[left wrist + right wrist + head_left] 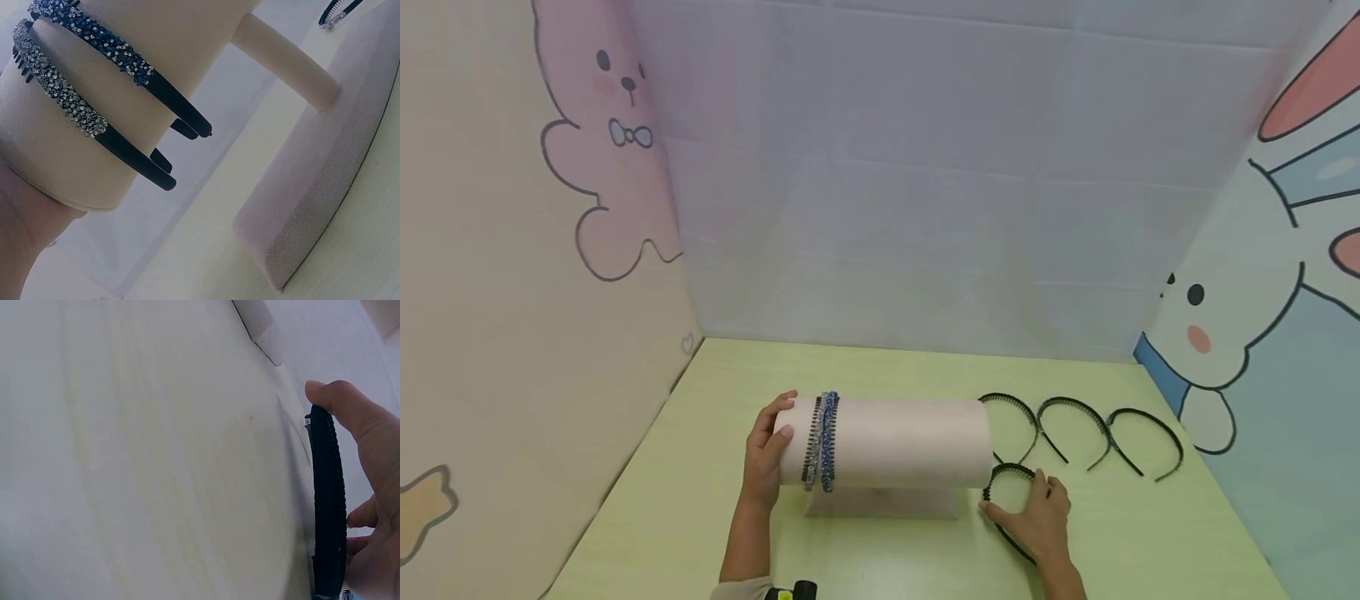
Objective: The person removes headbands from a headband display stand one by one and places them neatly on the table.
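A pale padded cylinder (910, 442) on a stand lies across the table, and my left hand (763, 462) grips its left end. Round that end sit two glittery headbands side by side: a silver one (62, 94) nearer my hand and a blue one (103, 47). Beyond the cylinder's right end, my right hand (1037, 521) holds a black toothed headband (1011, 467) low over the table. The right wrist view shows this band (328, 487) edge-on, the thumb at one side and fingers curled at the other.
Three more black headbands, the left (1015, 402), middle (1078, 404) and right (1161, 418), lie in a row at the back right of the table (880, 562). The stand's base (312, 169) rests under the cylinder. Walls with cartoon animals enclose the table's sides.
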`<state>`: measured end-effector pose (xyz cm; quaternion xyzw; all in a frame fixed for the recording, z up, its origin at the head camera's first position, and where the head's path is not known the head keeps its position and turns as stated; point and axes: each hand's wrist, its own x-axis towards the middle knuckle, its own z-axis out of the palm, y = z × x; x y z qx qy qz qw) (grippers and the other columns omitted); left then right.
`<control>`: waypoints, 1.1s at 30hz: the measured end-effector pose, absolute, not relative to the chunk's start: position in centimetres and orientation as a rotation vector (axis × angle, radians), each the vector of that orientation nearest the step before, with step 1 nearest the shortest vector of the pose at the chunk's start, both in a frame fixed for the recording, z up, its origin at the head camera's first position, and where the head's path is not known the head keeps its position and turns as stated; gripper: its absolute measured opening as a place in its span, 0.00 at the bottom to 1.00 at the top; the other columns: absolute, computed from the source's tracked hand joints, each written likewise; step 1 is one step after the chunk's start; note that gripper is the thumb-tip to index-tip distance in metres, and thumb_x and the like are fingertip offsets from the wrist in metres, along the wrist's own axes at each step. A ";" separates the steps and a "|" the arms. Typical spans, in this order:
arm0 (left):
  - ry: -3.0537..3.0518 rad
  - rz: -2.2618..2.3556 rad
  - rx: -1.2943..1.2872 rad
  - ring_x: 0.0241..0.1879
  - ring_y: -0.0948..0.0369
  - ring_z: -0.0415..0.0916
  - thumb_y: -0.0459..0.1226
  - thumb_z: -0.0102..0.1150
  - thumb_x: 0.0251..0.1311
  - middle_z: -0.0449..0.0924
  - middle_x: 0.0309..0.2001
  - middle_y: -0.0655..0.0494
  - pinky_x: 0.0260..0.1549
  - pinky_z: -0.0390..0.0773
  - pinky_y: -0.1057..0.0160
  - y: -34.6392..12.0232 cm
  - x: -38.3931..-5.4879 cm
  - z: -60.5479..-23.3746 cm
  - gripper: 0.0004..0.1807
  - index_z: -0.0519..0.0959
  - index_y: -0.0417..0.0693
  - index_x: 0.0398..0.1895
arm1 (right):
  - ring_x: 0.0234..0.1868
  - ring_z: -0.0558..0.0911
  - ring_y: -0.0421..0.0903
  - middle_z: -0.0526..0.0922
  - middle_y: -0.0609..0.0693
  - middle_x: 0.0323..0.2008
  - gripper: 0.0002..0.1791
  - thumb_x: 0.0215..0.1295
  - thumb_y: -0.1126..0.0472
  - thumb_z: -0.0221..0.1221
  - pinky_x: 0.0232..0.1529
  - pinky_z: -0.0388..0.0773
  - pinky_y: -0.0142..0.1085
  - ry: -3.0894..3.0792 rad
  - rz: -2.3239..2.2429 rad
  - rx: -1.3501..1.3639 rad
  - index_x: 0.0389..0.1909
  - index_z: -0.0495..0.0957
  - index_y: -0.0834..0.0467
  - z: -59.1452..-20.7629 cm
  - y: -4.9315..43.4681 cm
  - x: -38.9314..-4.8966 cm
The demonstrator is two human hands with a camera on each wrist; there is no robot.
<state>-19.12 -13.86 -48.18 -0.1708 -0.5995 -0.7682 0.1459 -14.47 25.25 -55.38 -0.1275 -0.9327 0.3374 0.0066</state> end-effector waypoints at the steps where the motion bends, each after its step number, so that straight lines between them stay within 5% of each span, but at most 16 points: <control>1: -1.728 -2.211 -0.492 0.56 0.53 0.65 0.30 0.41 0.64 0.59 0.64 0.38 0.46 0.71 0.63 -13.9 -19.1 -48.2 0.16 0.63 0.31 0.53 | 0.61 0.44 0.73 0.42 0.78 0.60 0.70 0.38 0.33 0.67 0.52 0.56 0.63 -2.920 1.061 -0.406 0.65 0.42 0.78 -55.4 25.2 -14.5; 13: -1.664 -2.248 -0.533 0.56 0.54 0.66 0.28 0.41 0.64 0.58 0.63 0.37 0.45 0.71 0.63 -13.9 -18.8 -48.4 0.16 0.64 0.30 0.54 | 0.59 0.51 0.73 0.51 0.78 0.57 0.72 0.37 0.28 0.64 0.54 0.52 0.62 -2.961 0.860 -0.454 0.64 0.44 0.80 -55.6 24.9 -15.4; 21: -1.679 -2.238 -0.505 0.57 0.53 0.65 0.29 0.42 0.63 0.58 0.63 0.38 0.46 0.71 0.63 -13.9 -19.0 -48.5 0.16 0.65 0.31 0.54 | 0.61 0.45 0.74 0.45 0.79 0.60 0.73 0.38 0.27 0.63 0.57 0.45 0.63 -2.946 0.909 -0.451 0.65 0.39 0.79 -55.7 25.1 -16.6; 33: -1.681 -2.219 -0.532 0.56 0.53 0.66 0.29 0.41 0.64 0.58 0.63 0.37 0.45 0.71 0.63 -13.8 -19.0 -48.1 0.16 0.65 0.31 0.54 | 0.61 0.48 0.74 0.47 0.79 0.60 0.72 0.37 0.30 0.66 0.57 0.48 0.63 -2.915 0.942 -0.481 0.65 0.42 0.79 -55.8 25.1 -16.5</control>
